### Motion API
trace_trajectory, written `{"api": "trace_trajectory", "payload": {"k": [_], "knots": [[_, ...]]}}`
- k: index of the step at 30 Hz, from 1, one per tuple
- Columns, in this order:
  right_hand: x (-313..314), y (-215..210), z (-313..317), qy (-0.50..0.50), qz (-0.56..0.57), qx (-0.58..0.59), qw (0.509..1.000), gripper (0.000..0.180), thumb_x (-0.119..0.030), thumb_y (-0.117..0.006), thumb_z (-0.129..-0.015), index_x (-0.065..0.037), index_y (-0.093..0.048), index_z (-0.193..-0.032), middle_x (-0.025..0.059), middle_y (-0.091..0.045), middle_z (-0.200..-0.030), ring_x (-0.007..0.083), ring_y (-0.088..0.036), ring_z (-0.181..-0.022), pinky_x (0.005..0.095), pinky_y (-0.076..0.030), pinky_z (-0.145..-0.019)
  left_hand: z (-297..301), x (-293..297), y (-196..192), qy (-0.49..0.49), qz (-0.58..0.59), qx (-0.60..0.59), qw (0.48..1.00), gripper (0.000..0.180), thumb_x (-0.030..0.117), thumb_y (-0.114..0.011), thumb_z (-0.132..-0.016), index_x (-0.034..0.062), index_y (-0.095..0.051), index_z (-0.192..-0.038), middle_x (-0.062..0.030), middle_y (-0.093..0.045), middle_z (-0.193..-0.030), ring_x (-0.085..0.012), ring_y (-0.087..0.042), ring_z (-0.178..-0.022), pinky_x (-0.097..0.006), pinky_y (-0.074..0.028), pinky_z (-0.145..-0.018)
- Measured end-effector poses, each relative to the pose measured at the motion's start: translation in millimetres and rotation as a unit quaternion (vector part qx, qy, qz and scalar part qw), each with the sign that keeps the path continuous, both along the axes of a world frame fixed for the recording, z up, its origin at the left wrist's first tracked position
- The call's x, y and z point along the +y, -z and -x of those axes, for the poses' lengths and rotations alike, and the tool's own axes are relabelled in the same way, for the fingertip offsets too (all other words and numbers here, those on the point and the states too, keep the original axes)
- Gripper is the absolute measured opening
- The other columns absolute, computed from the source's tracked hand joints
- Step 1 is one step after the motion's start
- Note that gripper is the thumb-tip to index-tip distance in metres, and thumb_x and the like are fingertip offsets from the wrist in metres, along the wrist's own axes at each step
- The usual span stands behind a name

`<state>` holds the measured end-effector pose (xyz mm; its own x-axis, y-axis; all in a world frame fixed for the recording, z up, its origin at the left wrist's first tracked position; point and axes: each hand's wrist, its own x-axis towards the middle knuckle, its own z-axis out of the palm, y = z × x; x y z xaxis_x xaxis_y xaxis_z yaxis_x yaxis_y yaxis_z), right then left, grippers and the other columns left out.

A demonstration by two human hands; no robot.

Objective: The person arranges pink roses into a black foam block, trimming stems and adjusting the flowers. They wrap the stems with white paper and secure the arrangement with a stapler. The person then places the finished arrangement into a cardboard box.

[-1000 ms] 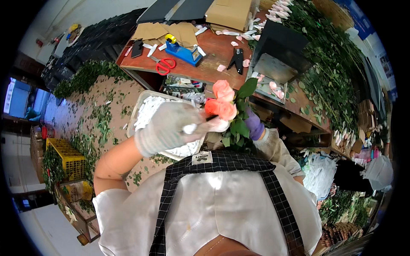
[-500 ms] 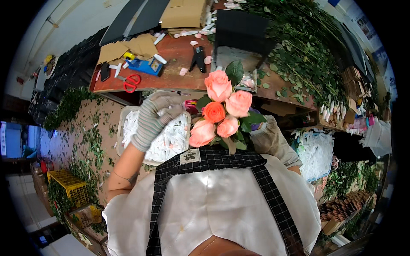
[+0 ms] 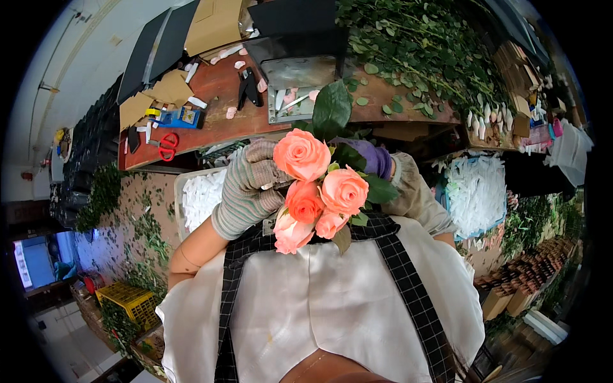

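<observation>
A small bunch of pink and coral roses [image 3: 303,204] with green leaves is upright in front of my chest, blooms facing up. My right hand [image 3: 365,156], in a purple glove with a beige sleeve cover, is closed around the bunch from behind; leaves and blooms hide most of its fingers and the stems. At the left side of the blooms is my left hand [image 3: 250,183], in a grey striped glove. Its fingers are curled together, with a tiny whitish bit showing at the tips. What it holds there is unclear.
A bin of white sleeve-like pieces [image 3: 203,201] stands left, below the red-brown table [image 3: 217,96]. On the table are red scissors [image 3: 168,147], a blue tape dispenser [image 3: 182,117], a black stapler [image 3: 249,88] and cut greenery [image 3: 415,57]. Another white-filled bin [image 3: 474,191] is at right.
My left hand has moved right from above the white-filled bin to the roses, its fingers now curled. The bunch has tilted and come slightly lower. The view has shifted.
</observation>
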<state>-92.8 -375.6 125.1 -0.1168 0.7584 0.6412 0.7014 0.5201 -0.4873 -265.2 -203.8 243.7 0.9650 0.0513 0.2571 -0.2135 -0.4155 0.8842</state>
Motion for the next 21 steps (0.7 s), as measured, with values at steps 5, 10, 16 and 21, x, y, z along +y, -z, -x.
{"api": "trace_trajectory", "payload": {"k": [5,10,16,21], "knots": [[-20,-11,-11,-0.060,0.048,0.117,0.990,0.051,-0.025,-0.062,-0.084,-0.006,-0.049,-0.129,0.0152,-0.048,-0.130,0.0317,-0.049,-0.117,0.0372,-0.040,-0.098,-11,-3,3,0.025,0.058,0.102,0.993,0.033,0.023,-0.078,-0.065,0.0128,-0.070,-0.096,-0.0068,-0.063,-0.103,-0.0277,-0.061,-0.095,-0.038,-0.047,-0.082],[-34,-32,-12,-0.005,0.067,0.066,0.996,0.049,-0.028,-0.063,-0.082,-0.006,-0.052,-0.124,0.0156,-0.052,-0.124,0.0322,-0.053,-0.110,0.0384,-0.043,-0.094,-8,-9,5,0.036,0.069,0.088,0.993,0.033,0.024,-0.077,-0.069,0.0160,-0.067,-0.100,-0.0058,-0.061,-0.109,-0.0293,-0.059,-0.099,-0.041,-0.046,-0.084],[-35,-28,-10,0.015,0.107,0.012,0.994,0.042,-0.027,-0.069,-0.076,-0.006,-0.059,-0.111,0.0161,-0.060,-0.103,0.0332,-0.058,-0.093,0.0393,-0.047,-0.082,-9,-11,16,0.098,-0.120,-0.141,0.978,0.034,0.024,-0.076,-0.071,0.0188,-0.065,-0.102,-0.0040,-0.060,-0.112,-0.0295,-0.058,-0.102,-0.045,-0.044,-0.085],[-34,-47,-2,-0.015,0.117,0.055,0.992,0.042,-0.024,-0.071,-0.074,-0.006,-0.060,-0.110,0.0170,-0.061,-0.100,0.0333,-0.059,-0.090,0.0397,-0.047,-0.078,3,-8,20,0.109,-0.112,-0.089,0.984,0.033,0.023,-0.076,-0.071,0.0173,-0.065,-0.101,-0.0041,-0.060,-0.111,-0.0294,-0.059,-0.101,-0.044,-0.045,-0.085]]}}
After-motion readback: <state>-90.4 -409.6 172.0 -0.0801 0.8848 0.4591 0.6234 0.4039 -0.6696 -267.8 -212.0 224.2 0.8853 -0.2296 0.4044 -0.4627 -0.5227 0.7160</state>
